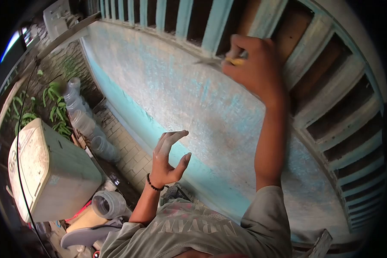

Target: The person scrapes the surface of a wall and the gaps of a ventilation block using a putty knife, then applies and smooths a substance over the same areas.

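My right hand [258, 64] is raised at the upper edge of the wall [189, 94], its fingers closed round the yellow handle of a scraper [234, 61]. The scraper's thin blade points left, along the ledge under the slatted frame [215, 26]; motion blurs it somewhat. Worn turquoise and whitish paint covers the wall and the slats. Lower down, my left hand [170, 159] hangs in front of the wall with thumb and fingers apart and nothing between them. Pale dust marks its fingers, and a dark beaded bracelet circles the wrist.
On the left stands a large pale box [64, 172]. Clear plastic jars [84, 122] line up beside green plants [53, 101]. Another jar [109, 204] lies near a grey sandal-like object [90, 234]. Brick paving [127, 148] runs along the wall's foot.
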A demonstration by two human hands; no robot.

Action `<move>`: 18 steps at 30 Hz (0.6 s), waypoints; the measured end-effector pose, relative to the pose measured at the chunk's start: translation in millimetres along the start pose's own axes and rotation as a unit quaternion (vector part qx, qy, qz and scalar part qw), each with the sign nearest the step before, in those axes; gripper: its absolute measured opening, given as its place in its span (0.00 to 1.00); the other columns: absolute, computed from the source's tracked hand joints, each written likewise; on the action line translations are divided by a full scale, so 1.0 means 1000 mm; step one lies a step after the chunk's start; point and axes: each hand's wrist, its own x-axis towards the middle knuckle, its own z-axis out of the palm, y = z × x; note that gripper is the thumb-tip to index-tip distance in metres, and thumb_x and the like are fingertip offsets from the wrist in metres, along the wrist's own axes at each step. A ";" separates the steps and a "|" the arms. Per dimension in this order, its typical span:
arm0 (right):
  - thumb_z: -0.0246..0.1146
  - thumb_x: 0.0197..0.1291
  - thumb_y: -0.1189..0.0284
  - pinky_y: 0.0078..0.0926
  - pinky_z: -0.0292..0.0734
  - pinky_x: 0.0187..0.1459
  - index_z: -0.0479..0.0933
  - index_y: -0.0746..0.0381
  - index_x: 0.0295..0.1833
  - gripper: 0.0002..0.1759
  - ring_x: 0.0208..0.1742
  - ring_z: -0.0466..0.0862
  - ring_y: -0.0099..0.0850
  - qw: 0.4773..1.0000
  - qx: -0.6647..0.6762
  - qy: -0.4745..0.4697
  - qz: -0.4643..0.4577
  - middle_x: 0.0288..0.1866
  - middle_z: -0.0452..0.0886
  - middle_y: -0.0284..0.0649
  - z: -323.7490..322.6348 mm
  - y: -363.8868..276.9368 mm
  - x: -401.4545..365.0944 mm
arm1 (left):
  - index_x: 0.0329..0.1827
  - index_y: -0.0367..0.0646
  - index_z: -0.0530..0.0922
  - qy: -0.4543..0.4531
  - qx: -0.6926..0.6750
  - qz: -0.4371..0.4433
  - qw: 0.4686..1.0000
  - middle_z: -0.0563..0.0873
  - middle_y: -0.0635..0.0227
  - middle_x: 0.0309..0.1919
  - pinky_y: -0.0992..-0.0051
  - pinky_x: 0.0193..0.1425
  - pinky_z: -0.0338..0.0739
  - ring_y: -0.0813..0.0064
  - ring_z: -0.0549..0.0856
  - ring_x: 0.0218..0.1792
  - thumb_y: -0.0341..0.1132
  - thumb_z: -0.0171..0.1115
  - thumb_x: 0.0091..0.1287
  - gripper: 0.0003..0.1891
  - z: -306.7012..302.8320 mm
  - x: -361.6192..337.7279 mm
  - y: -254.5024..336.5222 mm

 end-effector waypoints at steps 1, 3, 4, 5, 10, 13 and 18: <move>0.78 0.49 0.76 0.43 0.84 0.38 0.79 0.65 0.32 0.13 0.32 0.90 0.49 1.000 0.001 -0.007 0.012 0.26 0.85 0.48 0.014 0.000 0.003 | 0.66 0.32 0.80 0.002 0.000 -0.001 1.000 0.90 0.48 0.61 0.57 0.62 0.81 0.50 0.88 0.56 0.35 0.72 0.66 0.27 -0.002 -0.002 0.000; 0.78 0.49 0.76 0.43 0.84 0.38 0.79 0.65 0.31 0.13 0.33 0.89 0.50 0.999 0.040 -0.009 0.022 0.27 0.86 0.48 0.032 -0.002 0.012 | 0.66 0.32 0.81 -0.002 0.017 -0.017 1.000 0.90 0.48 0.60 0.57 0.62 0.81 0.50 0.88 0.55 0.36 0.71 0.66 0.27 -0.006 -0.006 -0.001; 0.78 0.50 0.76 0.43 0.84 0.38 0.79 0.65 0.32 0.12 0.34 0.90 0.50 0.998 0.035 -0.026 0.035 0.28 0.86 0.48 0.028 -0.003 0.015 | 0.65 0.32 0.81 -0.005 0.026 -0.019 0.999 0.90 0.48 0.60 0.57 0.62 0.81 0.50 0.88 0.55 0.37 0.71 0.66 0.26 -0.009 -0.005 -0.002; 0.78 0.50 0.76 0.43 0.85 0.39 0.80 0.65 0.32 0.12 0.35 0.90 0.51 0.998 0.027 -0.041 0.044 0.29 0.87 0.49 0.026 -0.004 0.021 | 0.65 0.32 0.81 0.003 0.029 -0.014 0.999 0.90 0.48 0.60 0.57 0.61 0.81 0.51 0.88 0.55 0.37 0.71 0.66 0.26 -0.013 -0.003 -0.004; 0.80 0.48 0.74 0.43 0.88 0.43 0.83 0.63 0.33 0.11 0.37 0.91 0.50 1.000 0.018 -0.006 0.001 0.32 0.89 0.51 0.084 0.007 0.048 | 0.65 0.31 0.81 0.037 0.059 -0.029 0.997 0.90 0.46 0.60 0.57 0.61 0.81 0.50 0.88 0.55 0.37 0.71 0.66 0.26 -0.023 -0.015 -0.002; 0.80 0.50 0.72 0.44 0.89 0.46 0.83 0.63 0.35 0.12 0.41 0.93 0.51 0.999 0.023 -0.040 0.005 0.32 0.89 0.51 0.066 0.001 0.061 | 0.65 0.30 0.81 0.056 0.074 -0.030 0.995 0.89 0.46 0.60 0.58 0.61 0.81 0.49 0.87 0.57 0.36 0.71 0.65 0.27 -0.033 -0.014 -0.003; 0.77 0.49 0.73 0.44 0.84 0.40 0.79 0.64 0.30 0.12 0.35 0.90 0.50 0.999 0.035 0.005 -0.025 0.28 0.85 0.50 0.124 0.002 0.090 | 0.64 0.30 0.82 0.057 0.081 -0.045 0.994 0.89 0.44 0.58 0.58 0.63 0.81 0.48 0.88 0.57 0.35 0.71 0.65 0.26 -0.039 -0.020 0.002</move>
